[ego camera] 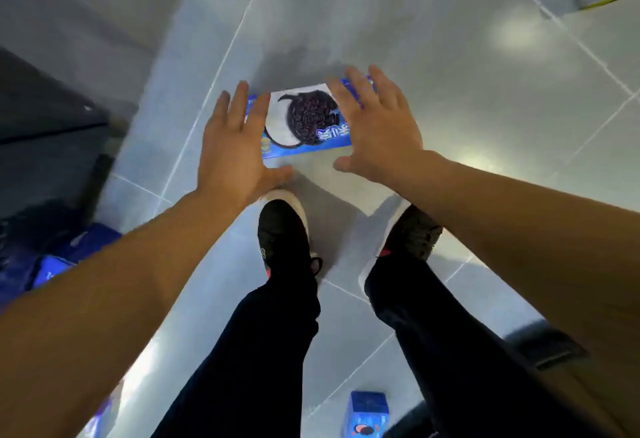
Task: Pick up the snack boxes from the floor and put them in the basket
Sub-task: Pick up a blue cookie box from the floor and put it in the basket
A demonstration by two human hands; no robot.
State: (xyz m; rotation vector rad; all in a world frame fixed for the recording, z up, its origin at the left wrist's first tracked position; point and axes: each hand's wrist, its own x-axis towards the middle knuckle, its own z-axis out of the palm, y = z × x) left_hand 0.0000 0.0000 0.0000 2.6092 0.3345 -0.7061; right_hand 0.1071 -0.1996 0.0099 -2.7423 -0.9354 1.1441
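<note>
Head view, I look straight down: small blue box (367, 415) upright on the tile floor (450, 98) near the bottom edge, black trouser legs (263, 351) and dark shoes (283, 230) above it. More blue boxes (52, 264) low left, blurred; I can't tell if a basket holds them. Further out, left hand (232, 147) and right hand (377, 133) hover with fingers spread and straight, flanking a blue cookie box (304, 122) lying flat on the floor. Contact unclear.
</note>
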